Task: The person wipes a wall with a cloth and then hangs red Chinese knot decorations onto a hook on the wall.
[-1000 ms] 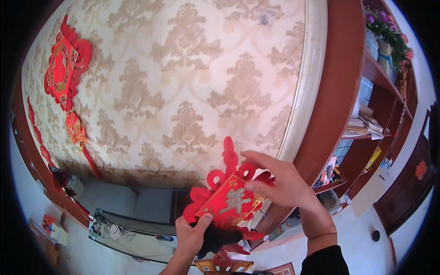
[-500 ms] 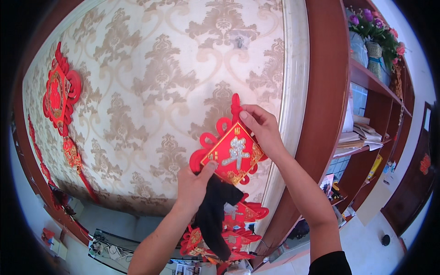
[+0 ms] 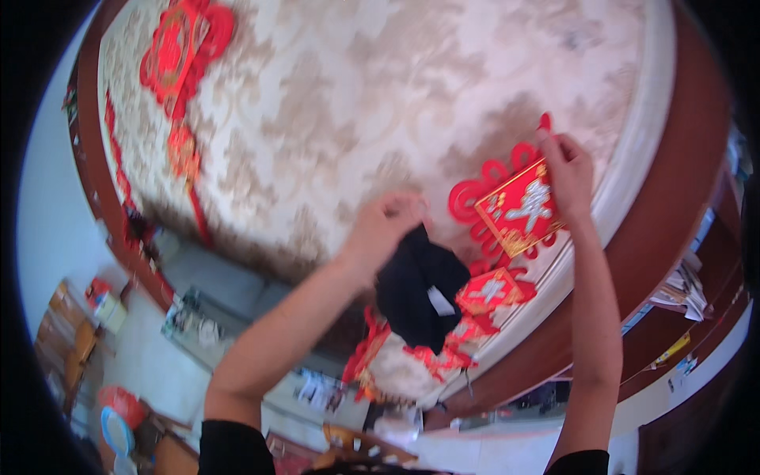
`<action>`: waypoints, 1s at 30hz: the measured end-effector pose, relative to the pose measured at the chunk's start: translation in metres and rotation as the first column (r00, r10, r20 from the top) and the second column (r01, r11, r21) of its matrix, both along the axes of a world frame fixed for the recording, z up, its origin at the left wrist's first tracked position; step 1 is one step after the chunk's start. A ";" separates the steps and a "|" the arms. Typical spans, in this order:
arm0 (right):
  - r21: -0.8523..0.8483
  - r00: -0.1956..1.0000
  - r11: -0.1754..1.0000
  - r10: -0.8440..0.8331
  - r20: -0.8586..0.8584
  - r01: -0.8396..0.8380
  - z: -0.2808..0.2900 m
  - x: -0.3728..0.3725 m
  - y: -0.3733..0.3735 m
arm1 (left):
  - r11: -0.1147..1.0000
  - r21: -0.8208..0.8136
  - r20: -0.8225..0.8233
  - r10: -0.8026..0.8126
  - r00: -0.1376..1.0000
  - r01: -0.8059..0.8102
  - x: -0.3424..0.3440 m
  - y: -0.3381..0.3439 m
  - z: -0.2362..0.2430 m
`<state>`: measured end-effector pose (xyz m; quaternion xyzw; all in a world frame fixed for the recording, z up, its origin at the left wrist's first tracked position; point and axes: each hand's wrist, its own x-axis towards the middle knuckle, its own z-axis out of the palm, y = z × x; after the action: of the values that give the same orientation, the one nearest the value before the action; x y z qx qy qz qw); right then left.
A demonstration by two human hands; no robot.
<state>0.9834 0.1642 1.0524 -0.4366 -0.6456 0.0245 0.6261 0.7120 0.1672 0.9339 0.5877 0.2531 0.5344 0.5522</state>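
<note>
We take the top plaque (image 3: pixel 516 207) of the red ornament as our landmark, a square board with a raised silver character and gold edging, in front of the patterned wallpaper (image 3: pixel 356 111). It lies below and to the left of our right hand's (image 3: pixel 570 170) fingers, whose hand overlaps its right edge. The ornament's red loop (image 3: pixel 545 121) stands above the top plaque and points upward. From that loop the ornament's long axis runs down and leftward, past the top plaque to a smaller red plaque (image 3: pixel 489 291) below it. The top plaque's face is turned toward us, its corners tilted. We have the fingers of the right hand closed together on the cord at the base of the loop, with only the tip sticking out above them.

To the left of the top plaque, our left hand (image 3: pixel 386 229) is blurred, its fingers curled together and clamped on the upper end of a black cloth (image 3: pixel 412 289). The cloth hangs below and left of the top plaque, a white label (image 3: pixel 441 302) on its side. Far to the upper left of our landmark, another red ornament (image 3: pixel 169 49) hangs on the wallpaper.
</note>
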 end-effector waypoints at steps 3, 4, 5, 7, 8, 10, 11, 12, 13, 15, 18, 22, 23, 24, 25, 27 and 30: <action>-0.104 0.990 0.985 0.140 -0.012 -0.140 -0.022 -0.019 -0.002 | 1.000 0.019 -0.203 0.013 0.979 -0.010 -0.033 -0.029 -0.007; -0.066 0.985 0.985 0.165 0.042 -0.162 -0.029 -0.034 -0.001 | 0.998 0.064 -0.285 0.007 0.959 0.012 -0.039 -0.035 -0.013; -0.020 0.976 0.980 0.197 0.092 -0.196 -0.035 -0.054 0.003 | 0.990 0.139 -0.358 0.082 0.930 -0.033 -0.045 -0.042 -0.023; 0.000 0.945 0.962 0.269 0.183 -0.274 -0.040 -0.099 0.003 | 0.951 0.303 -0.443 0.192 0.876 -0.056 -0.045 -0.062 -0.041; 0.016 0.927 0.951 0.298 0.227 -0.310 -0.041 -0.119 0.002 | 0.923 0.382 -0.460 0.237 0.856 -0.050 -0.047 -0.071 -0.050; -0.020 0.902 0.931 0.359 0.242 -0.365 -0.040 -0.154 -0.003 | 0.977 0.178 -0.200 0.150 0.968 -0.115 -0.052 -0.087 -0.055; -0.036 0.888 0.920 0.386 0.248 -0.390 -0.039 -0.165 -0.003 | 0.990 0.070 -0.055 0.125 0.991 -0.121 -0.055 -0.093 -0.056; -0.001 0.898 0.927 0.365 0.246 -0.376 -0.039 -0.170 0.003 | 0.982 0.105 -0.005 0.155 0.988 -0.154 -0.059 -0.092 -0.057; -0.023 0.890 0.910 0.411 0.200 -0.415 -0.038 -0.173 0.004 | 0.984 0.111 -0.016 0.141 0.990 -0.138 -0.061 -0.092 -0.058; -0.061 0.873 0.879 0.477 0.103 -0.473 -0.036 -0.176 0.005 | 0.989 0.122 -0.042 0.090 0.995 -0.084 -0.060 -0.092 -0.059; 0.076 0.878 0.942 0.272 0.393 -0.326 -0.038 -0.193 -0.002 | 0.982 0.127 -0.019 0.142 0.990 -0.139 -0.075 -0.100 -0.058; 0.162 0.876 0.904 0.317 0.363 -0.395 -0.049 -0.190 -0.012 | 0.947 0.148 -0.044 0.296 0.954 -0.287 -0.068 -0.095 -0.086; 0.124 0.886 0.920 0.312 0.342 -0.372 -0.052 -0.180 -0.021 | 0.939 0.183 -0.074 0.307 0.949 -0.290 -0.060 -0.096 -0.091; 0.085 0.896 0.933 0.307 0.320 -0.350 -0.055 -0.171 -0.030 | 0.939 0.177 -0.051 0.307 0.950 -0.294 -0.053 -0.100 -0.095; 0.044 0.909 0.946 0.294 0.295 -0.321 -0.059 -0.160 -0.041 | 0.942 0.167 -0.028 0.300 0.953 -0.292 -0.046 -0.104 -0.099; -0.109 0.928 0.935 0.349 0.131 -0.337 -0.065 -0.138 -0.059 | 0.953 0.160 -0.045 0.266 0.963 -0.256 -0.046 -0.109 -0.107; -0.149 0.919 0.907 0.394 -0.021 -0.393 -0.091 -0.075 -0.080 | 0.996 0.054 -0.078 0.075 0.994 -0.071 -0.030 -0.114 -0.105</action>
<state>0.9081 0.0845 0.9613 -0.3437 -0.7197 0.1967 0.5704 0.6818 0.0530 0.8287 0.6129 0.2825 0.5366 0.5065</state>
